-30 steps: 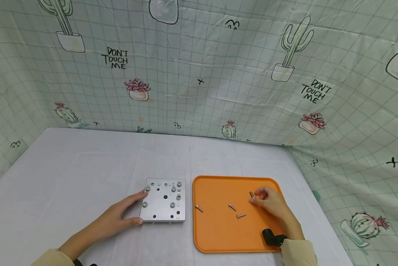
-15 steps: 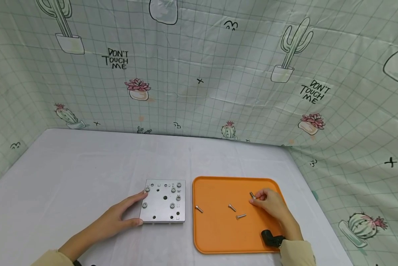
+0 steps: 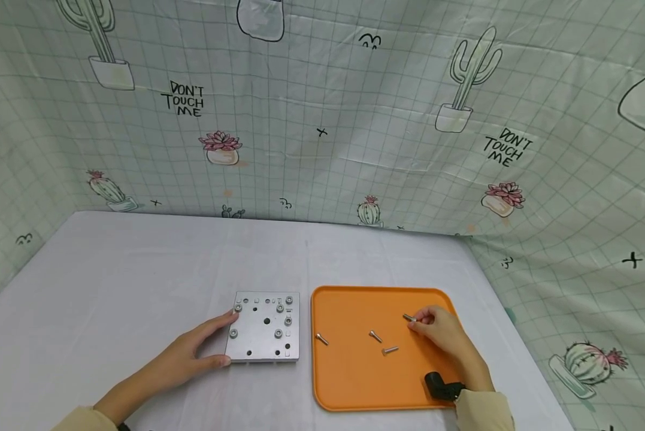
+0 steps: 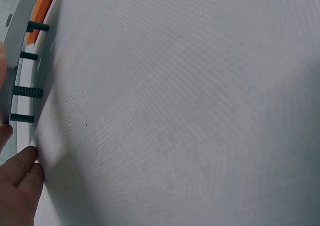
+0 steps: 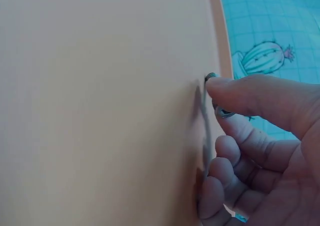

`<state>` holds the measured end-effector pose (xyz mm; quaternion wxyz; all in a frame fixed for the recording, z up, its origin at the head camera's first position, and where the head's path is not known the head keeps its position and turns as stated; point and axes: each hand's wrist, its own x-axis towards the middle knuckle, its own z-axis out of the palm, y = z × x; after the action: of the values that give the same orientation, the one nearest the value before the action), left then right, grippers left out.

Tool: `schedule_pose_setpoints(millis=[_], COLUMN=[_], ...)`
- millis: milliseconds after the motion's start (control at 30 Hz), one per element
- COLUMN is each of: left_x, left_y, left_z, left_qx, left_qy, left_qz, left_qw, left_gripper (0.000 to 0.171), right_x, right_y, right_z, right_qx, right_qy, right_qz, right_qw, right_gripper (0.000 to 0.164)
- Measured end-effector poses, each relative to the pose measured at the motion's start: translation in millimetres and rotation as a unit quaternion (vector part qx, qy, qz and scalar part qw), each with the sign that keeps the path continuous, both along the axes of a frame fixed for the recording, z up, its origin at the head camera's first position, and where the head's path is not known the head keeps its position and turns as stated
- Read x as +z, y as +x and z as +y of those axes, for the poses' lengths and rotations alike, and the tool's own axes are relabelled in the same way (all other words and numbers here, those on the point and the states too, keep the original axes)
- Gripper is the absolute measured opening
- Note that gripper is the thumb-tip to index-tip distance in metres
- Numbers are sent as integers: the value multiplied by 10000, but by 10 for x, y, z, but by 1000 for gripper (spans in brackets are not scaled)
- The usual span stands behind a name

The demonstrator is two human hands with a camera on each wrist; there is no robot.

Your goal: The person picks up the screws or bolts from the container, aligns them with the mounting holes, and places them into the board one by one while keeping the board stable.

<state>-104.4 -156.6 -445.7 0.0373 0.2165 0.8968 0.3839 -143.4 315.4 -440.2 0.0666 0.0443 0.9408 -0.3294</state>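
A silver metal plate [image 3: 257,344] with round holes and several socket-head screws in it sits left of the tray. My left hand [image 3: 182,356] touches its left side, index finger near the upper-left screw and thumb at the near corner, fingers spread. In the left wrist view, dark threaded screw ends [image 4: 29,92] stick out of the plate's underside. Over the tray's right part, my right hand [image 3: 438,326] pinches a socket-head screw [image 3: 406,316] between thumb and index finger. Its socketed head [image 5: 225,113] shows below the thumb in the right wrist view; the middle of the shank is hidden.
An orange tray [image 3: 365,389] lies right of the plate, with three loose screws on it: one by the left rim [image 3: 322,339] and two near the middle [image 3: 375,336]. A black wrist device [image 3: 442,386] overlaps the tray's near right corner. A patterned cloth [image 3: 311,167] hangs behind the table.
In my right hand the pinched screw has turned, from slanting steeply to lying nearly level. The left hand, the plate and the loose screws stay where they were.
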Motion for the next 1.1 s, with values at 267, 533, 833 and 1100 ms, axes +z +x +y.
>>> schedule_pose_setpoints(millis=[267, 533, 833, 1100], left_x=[-5, -23, -35, -19], left_y=[2, -1, 1, 0], left_z=[-5, -12, -13, -8], left_qx=[-41, -46, -49, -10], left_qy=[207, 259, 256, 171], left_qz=[-32, -38, 14, -8], left_qw=[9998, 9996, 9997, 9999], left_gripper=[64, 64, 64, 64], right_x=[74, 120, 266, 379], right_y=[26, 20, 45, 60], right_z=[-11, -35, -166, -404], right_qx=[66, 111, 116, 330], right_qy=[54, 183, -11, -222], right_qz=[163, 401, 630, 912], right_qw=[9998, 9990, 9979, 9950], right_gripper=[19, 22, 22, 22])
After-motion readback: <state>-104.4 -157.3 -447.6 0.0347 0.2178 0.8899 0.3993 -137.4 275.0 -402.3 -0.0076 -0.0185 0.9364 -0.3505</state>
